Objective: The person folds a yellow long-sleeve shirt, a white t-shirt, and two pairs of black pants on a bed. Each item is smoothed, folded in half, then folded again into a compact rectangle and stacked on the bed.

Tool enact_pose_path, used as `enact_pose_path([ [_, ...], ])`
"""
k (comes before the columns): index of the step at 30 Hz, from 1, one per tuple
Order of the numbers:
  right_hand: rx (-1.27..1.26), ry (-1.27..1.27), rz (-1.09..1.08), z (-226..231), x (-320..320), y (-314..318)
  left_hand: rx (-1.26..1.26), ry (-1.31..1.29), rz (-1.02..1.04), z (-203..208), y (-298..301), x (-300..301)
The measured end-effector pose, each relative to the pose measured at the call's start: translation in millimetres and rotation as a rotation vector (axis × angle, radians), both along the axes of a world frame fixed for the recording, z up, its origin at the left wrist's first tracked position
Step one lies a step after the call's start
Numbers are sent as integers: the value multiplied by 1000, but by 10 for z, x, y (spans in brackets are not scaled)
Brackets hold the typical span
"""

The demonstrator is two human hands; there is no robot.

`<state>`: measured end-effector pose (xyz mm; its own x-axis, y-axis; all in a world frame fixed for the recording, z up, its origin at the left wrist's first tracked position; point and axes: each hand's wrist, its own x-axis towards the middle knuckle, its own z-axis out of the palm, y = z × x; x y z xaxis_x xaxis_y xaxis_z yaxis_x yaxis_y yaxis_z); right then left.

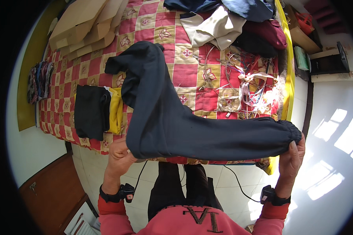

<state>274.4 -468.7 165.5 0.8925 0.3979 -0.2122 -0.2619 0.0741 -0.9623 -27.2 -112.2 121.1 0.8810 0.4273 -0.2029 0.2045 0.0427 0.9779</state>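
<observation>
A long dark navy garment (215, 135), which looks like a pair of trousers, is stretched sideways along the near edge of the bed. My left hand (120, 154) pinches its lower left corner. At the far right my right hand (292, 152) grips the gathered elastic end, thumb on top. From the left-hand corner the rest of the cloth runs away from me over the bed and lies bunched at its far end. Beside it, to the left, are a folded black cloth (91, 111) and a folded yellow cloth (116, 110).
The bed has a red and beige checked cover (184, 76). Brown cardboard pieces (80, 25) lie at the back left, a clothes pile (219, 23) at the back right. Tangled cords and straps (243, 86) spread below that pile. A brown cabinet (53, 194) stands lower left.
</observation>
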Motion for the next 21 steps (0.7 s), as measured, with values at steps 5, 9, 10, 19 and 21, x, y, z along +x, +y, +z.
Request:
enact_pose_path([
  [5,-151,269,-4,-675,326,42,-525,268,320,-253,-10,-46],
  [9,-344,212,50,-1191,302,-71,-586,344,372,-568,-314,-76],
  [10,-350,209,92,-1283,318,-77,-606,348,443,-623,-361,-76],
  [19,-725,-527,232,-969,-228,381,-30,257,438,-486,-863,63],
  [21,-524,-487,538,-783,-636,627,107,306,250,-326,-1018,155],
])
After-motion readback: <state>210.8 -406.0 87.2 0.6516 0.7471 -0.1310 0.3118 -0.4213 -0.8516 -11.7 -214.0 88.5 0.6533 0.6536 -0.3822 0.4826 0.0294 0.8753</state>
